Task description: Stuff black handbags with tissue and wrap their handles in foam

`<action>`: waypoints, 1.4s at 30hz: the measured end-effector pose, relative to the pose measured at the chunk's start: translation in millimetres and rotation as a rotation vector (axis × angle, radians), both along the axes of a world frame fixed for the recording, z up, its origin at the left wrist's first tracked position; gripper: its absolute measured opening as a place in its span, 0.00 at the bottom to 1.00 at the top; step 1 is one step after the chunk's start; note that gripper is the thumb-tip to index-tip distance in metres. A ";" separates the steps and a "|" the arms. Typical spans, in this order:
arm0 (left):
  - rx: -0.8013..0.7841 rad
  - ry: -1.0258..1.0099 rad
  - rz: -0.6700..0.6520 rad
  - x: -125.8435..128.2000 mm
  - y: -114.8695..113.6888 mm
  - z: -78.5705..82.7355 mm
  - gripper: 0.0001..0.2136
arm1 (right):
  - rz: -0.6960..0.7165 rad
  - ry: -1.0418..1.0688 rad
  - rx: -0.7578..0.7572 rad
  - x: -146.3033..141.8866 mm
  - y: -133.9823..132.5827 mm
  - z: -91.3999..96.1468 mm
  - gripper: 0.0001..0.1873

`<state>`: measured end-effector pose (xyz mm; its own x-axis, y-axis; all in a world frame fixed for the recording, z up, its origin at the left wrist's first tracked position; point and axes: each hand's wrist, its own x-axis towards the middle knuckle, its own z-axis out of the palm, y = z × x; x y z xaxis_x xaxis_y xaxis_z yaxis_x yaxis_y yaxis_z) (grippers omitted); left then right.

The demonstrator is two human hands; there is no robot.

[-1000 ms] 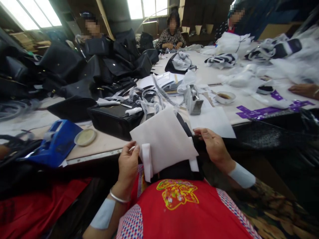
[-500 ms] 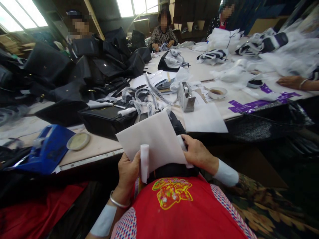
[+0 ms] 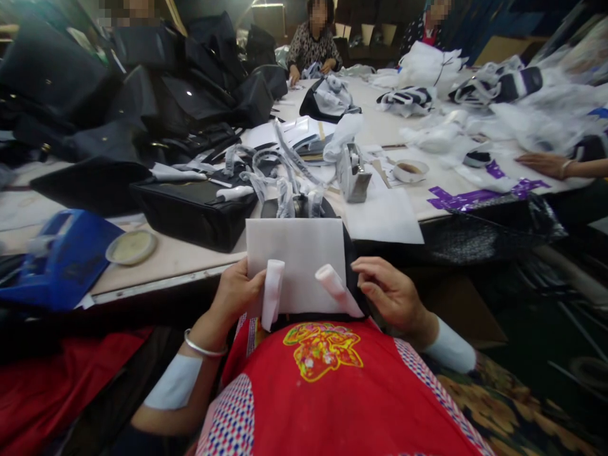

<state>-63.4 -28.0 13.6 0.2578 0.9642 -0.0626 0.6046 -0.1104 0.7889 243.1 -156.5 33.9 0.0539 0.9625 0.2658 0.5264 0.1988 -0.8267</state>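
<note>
A white foam sheet (image 3: 297,244) lies over a black bag (image 3: 349,253) at the table's near edge, just above the red apron. Two white foam-wrapped strips, the left one (image 3: 274,288) and the right one (image 3: 335,285), lie over the sheet. My left hand (image 3: 237,288) is closed on the sheet's left edge, its thumb touching the left strip. Just off the bag's right side is my right hand (image 3: 392,294), with nothing visible in it and its fingers loosely bent, apart from the thumb. Wrapped grey straps (image 3: 285,193) lie behind the sheet.
Black bags (image 3: 190,215) are piled at the left. A blue tape dispenser (image 3: 61,256) and a round lid (image 3: 130,247) sit at the near left edge. Beyond the sheet stand a grey tape dispenser (image 3: 352,177) and a small bowl (image 3: 411,170). A co-worker's hand (image 3: 544,164) rests at right.
The white sheet has turned from tilted to nearly square over the bag. My right hand has let go of the right strip and moved right. The left hand keeps its hold.
</note>
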 end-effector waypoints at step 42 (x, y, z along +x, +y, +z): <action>-0.018 0.521 -0.220 -18.0 -48.1 -17.4 0.17 | -0.082 -0.484 -0.237 -4.2 28.4 -22.2 0.13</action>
<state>-81.4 -76.1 -3.9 0.3834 0.8886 -0.2516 0.8789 -0.2674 0.3949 239.0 -128.1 11.7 0.0568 0.9968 0.0555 0.8641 -0.0212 -0.5028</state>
